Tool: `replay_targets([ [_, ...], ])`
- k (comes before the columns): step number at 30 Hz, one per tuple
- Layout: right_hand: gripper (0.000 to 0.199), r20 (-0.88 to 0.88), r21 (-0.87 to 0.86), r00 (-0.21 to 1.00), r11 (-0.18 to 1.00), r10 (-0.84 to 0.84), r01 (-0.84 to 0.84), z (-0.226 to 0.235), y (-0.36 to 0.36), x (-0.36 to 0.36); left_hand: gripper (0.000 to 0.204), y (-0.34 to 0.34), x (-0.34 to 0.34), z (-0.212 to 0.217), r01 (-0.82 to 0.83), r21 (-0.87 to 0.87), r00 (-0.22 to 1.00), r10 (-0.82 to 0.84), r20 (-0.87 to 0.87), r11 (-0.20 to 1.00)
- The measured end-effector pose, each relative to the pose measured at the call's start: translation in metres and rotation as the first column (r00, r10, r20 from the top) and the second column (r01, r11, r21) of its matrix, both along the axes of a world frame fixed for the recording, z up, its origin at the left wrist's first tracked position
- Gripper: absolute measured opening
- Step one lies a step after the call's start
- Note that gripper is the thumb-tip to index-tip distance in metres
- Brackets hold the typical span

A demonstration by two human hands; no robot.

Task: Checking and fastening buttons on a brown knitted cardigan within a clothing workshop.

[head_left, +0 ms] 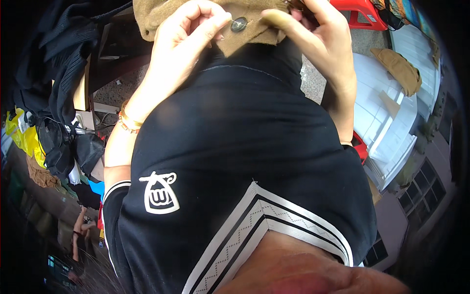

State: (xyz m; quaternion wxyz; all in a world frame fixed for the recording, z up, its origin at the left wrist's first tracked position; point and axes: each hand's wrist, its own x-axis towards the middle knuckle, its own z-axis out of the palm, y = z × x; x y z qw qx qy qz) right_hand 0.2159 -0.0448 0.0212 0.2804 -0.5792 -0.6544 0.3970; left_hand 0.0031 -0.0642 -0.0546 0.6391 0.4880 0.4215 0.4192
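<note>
A tan woollen garment (pixel 254 36) lies across my lap at the top of the view, its pointed corner toward me. On it sits a dark round button (pixel 238 24), with a thin pale thread (pixel 241 22) across its face. My left hand (pixel 188 32) is closed just left of the button, thumb and forefinger pinched at the thread's end. My right hand (pixel 320 41) is on the garment's right side, its thumb reaching over the cloth toward the button. Its other fingers are curled and partly hidden at the frame's top edge, so what lies between them is unclear.
Dark knitted clothes (pixel 49 54) hang at the left, above black bags (pixel 56 147) and a yellow plastic bag (pixel 22 132). To the right are a red plastic stool (pixel 361 13) and white panels (pixel 387 108) with a brown cloth piece (pixel 399 68) on top. Another person's limbs (pixel 81 230) show at lower left.
</note>
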Motion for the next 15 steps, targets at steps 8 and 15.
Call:
replay_targets([
  [8,0.034,0.525,0.443,0.841,0.804,0.127,-0.398,0.023,-0.008,0.000,0.014,-0.002,0.002,-0.001,-0.030,0.089,1.000,0.029,0.010,0.996],
  [15,0.037,0.625,0.536,0.775,0.668,0.097,-0.516,0.020,-0.008,-0.004,0.013,-0.001,0.002,-0.002,-0.055,0.132,0.998,0.054,0.014,0.990],
])
